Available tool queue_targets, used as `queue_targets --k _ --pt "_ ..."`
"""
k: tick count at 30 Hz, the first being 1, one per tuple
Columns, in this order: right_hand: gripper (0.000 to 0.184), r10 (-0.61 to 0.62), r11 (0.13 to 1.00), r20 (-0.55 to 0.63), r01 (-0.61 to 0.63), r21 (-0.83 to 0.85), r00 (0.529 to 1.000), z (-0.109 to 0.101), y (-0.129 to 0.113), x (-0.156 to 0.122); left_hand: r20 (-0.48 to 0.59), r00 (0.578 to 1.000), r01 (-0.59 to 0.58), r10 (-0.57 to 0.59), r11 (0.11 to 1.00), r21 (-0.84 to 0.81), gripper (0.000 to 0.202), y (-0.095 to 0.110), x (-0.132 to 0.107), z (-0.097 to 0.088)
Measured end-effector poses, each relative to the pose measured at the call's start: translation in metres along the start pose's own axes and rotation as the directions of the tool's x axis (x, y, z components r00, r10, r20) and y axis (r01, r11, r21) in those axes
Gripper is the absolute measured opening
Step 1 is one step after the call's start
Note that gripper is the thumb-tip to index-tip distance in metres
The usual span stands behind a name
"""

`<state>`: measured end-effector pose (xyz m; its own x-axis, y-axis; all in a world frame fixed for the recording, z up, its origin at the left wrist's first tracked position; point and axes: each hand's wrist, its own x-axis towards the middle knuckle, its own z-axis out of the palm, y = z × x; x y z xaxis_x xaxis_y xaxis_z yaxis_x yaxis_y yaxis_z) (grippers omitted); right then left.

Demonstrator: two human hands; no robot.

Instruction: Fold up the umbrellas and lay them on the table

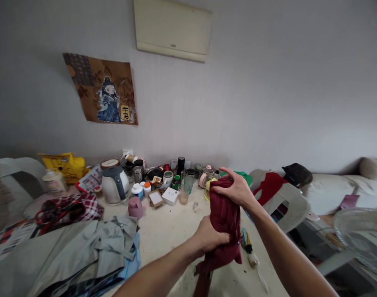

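A dark red cloth [225, 214], gathered into a loose folded bundle, is held up over the table between both hands. My left hand [208, 235] grips its lower left side, thumb across the front and the other fingers hidden behind. Higher up, my right hand [234, 187] pinches the top right, with the index finger lifted away from the cloth. The bottom of the cloth hangs in uneven folds, and a reddish-brown strip [203, 284] shows below it. I cannot tell whether that strip is part of the cloth.
Grey-green clothes [83, 243] lie on the table [163, 235] at the left. Along the wall stand a kettle [115, 185], a pink cup [135, 207], a white box [170, 196], and several bottles and jars. White chairs [295, 204] stand to the right.
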<state>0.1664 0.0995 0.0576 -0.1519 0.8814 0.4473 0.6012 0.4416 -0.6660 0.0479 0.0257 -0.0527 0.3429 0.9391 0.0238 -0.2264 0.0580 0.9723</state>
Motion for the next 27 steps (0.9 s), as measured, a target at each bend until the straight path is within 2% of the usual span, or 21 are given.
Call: queue_targets --k 2,3,4,5,6,7,8,9,10,11,13,16,19,20,21,23,25,27 --pt "0.052 0.008 0.996 -0.07 -0.014 -0.085 0.998 0.0 0.003 0.0 -0.152 0.988 -0.012 0.04 0.983 0.183 0.05 -0.003 0.0 0.005" --pt "0.044 0.016 0.997 -0.091 -0.024 -0.079 0.996 -0.001 0.005 0.0 -0.186 0.981 -0.008 0.05 0.975 0.22 0.053 -0.005 0.0 0.005" --pt "0.04 0.022 0.999 -0.102 -0.027 -0.046 0.995 -0.002 0.006 -0.001 -0.173 0.984 -0.017 0.054 0.978 0.209 0.056 -0.006 -0.001 0.003" --pt "0.038 0.021 1.0 -0.103 -0.02 0.003 0.994 -0.003 0.007 -0.002 -0.102 0.993 -0.037 0.052 0.988 0.148 0.061 -0.005 -0.003 0.001" --pt "0.037 0.013 0.998 -0.1 -0.007 0.06 0.995 -0.005 0.008 -0.003 0.019 0.999 -0.049 0.048 0.998 0.046 0.065 -0.005 -0.004 -0.003" --pt "0.038 0.002 0.993 -0.09 0.008 0.114 0.996 -0.007 0.007 -0.005 0.164 0.985 -0.033 0.045 0.997 -0.073 0.069 -0.003 -0.006 -0.008" --pt "0.039 -0.007 0.987 -0.076 0.019 0.16 0.997 -0.01 0.005 -0.006 0.295 0.955 0.01 0.044 0.983 -0.181 0.072 -0.002 -0.007 -0.012" --pt "0.04 -0.017 0.98 -0.058 0.028 0.198 0.998 -0.012 0.003 -0.008 0.378 0.925 0.061 0.043 0.964 -0.258 0.074 -0.001 -0.009 -0.016" --pt "0.04 -0.025 0.974 -0.037 0.033 0.226 0.999 -0.014 0.0 -0.009 0.415 0.909 0.101 0.036 0.947 -0.304 0.075 -0.001 -0.01 -0.018" --pt "0.039 -0.031 0.97 -0.012 0.033 0.239 0.999 -0.016 -0.002 -0.01 0.41 0.912 0.12 0.026 0.938 -0.326 0.075 -0.001 -0.011 -0.02" --pt "0.04 -0.04 0.974 0.051 0.028 0.223 0.998 -0.018 -0.005 -0.01 0.325 0.946 0.101 0.009 0.942 -0.321 0.073 -0.005 -0.013 -0.017" --pt "0.038 -0.043 0.996 0.129 0.034 0.077 0.991 -0.017 -0.002 -0.008 0.148 0.988 0.078 -0.047 0.974 -0.211 0.062 -0.011 -0.016 -0.006" --pt "0.022 -0.017 0.999 0.099 0.022 -0.049 0.995 -0.013 0.003 -0.008 -0.071 0.995 0.063 -0.068 0.995 -0.08 0.053 -0.011 -0.02 0.006" --pt "0.017 -0.015 0.999 0.08 0.018 -0.041 0.997 -0.013 0.004 -0.008 -0.1 0.993 0.057 -0.064 0.996 -0.067 0.054 -0.01 -0.022 0.007" --pt "0.015 -0.019 1.0 0.065 0.019 -0.006 0.998 -0.013 0.004 -0.009 -0.085 0.995 0.054 -0.06 0.996 -0.077 0.055 -0.007 -0.024 0.006" --pt "0.015 -0.038 0.993 0.057 0.032 0.112 0.998 -0.017 0.004 -0.011 0.074 0.995 0.072 -0.061 0.985 -0.156 0.057 -0.002 -0.028 0.0" --pt "0.018 -0.052 0.97 0.073 0.033 0.241 0.996 -0.021 0.003 -0.014 0.281 0.958 0.127 -0.05 0.957 -0.262 0.061 0.001 -0.03 -0.009" --pt "0.022 -0.044 0.943 0.082 0.014 0.333 0.996 -0.023 0.002 -0.016 0.374 0.927 0.177 -0.037 0.921 -0.347 0.066 -0.001 -0.031 -0.015"
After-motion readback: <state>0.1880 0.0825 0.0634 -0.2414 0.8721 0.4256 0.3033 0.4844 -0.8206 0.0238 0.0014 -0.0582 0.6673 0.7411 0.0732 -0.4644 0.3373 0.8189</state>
